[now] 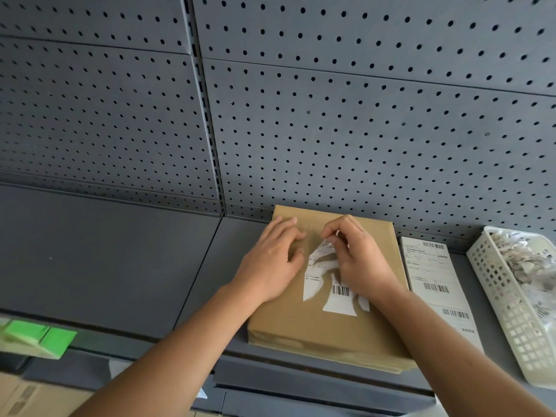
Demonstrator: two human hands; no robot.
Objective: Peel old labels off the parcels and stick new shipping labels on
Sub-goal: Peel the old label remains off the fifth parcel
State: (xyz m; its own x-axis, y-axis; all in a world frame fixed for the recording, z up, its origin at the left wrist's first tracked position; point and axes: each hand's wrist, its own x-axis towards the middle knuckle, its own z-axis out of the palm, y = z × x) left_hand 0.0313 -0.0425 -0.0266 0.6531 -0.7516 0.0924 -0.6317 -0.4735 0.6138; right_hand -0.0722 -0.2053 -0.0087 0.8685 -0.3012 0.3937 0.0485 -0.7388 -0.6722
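Parcels in view: 1. The brown parcel (301, 326) lies flat on the grey shelf (105, 251), its far edge against the pegboard (331, 115).

Old label (340, 302): 1, torn into ragged white remnants (one barcode still legible).

Left hand (270, 260): fingers loosely spread, resting on the parcel's upper left and holding nothing.

Right hand (358, 260): thumb and fingertips pinch a lifted strip at the old label's upper end.

Sheet of new labels (430, 272): 1, lying just right of the parcel, 3 barcodes visible.

Basket (505, 296): 1, white and perforated, at far right, containing paper scraps (523, 260) (too many to count).
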